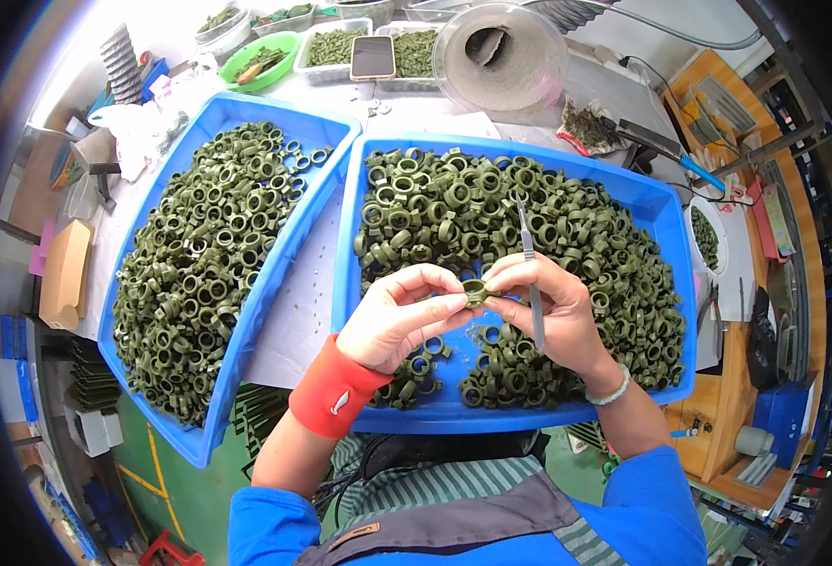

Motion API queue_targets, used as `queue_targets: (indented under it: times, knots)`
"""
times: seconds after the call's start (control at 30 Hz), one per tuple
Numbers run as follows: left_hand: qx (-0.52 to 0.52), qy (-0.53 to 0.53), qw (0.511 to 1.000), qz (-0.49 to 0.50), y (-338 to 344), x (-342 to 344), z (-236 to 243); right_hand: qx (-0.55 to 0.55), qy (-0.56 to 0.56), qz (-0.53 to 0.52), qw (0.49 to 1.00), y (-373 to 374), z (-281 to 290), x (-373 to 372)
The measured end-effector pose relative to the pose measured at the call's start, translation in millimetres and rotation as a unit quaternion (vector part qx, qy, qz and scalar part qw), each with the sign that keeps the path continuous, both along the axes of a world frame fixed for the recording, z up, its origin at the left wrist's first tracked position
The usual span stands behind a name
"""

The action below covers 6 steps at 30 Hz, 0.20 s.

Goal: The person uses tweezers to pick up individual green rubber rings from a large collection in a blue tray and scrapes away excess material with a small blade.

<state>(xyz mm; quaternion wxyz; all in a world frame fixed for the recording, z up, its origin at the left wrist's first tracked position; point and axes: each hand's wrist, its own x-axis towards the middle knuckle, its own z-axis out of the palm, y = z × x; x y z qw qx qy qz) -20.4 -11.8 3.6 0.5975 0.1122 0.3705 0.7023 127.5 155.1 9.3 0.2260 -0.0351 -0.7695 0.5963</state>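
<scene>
Between both hands, over the right blue tray [529, 418], is a small dark green ring-shaped part [474, 293]. My left hand [407, 316], below a red wristband, pinches it from the left with thumb and fingertips. From the other side my right hand [548, 307] steadies the same ring with thumb and index finger. A slim grey metal craft knife [527, 236] also lies in my right hand, its pointed tip facing away from me. Many matching green rings [501, 203] fill the tray beneath, with bare blue floor showing in the gap under my hands.
A second blue tray [220, 415], heaped with green rings, stands at a slant on the left. Behind are a phone [373, 58] on tubs of green pieces, a green bowl [286, 64] and a large clear round container [543, 71]. A blue-handled tool [702, 174] lies far right.
</scene>
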Motion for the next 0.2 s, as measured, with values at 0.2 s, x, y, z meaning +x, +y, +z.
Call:
queue_targets:
  times: [0.2]
  knots:
    - [0.022,0.008,1.0,0.009,-1.8,-1.5,-5.6,-0.196,-0.053,0.014,0.979,-3.7,-6.6,2.6]
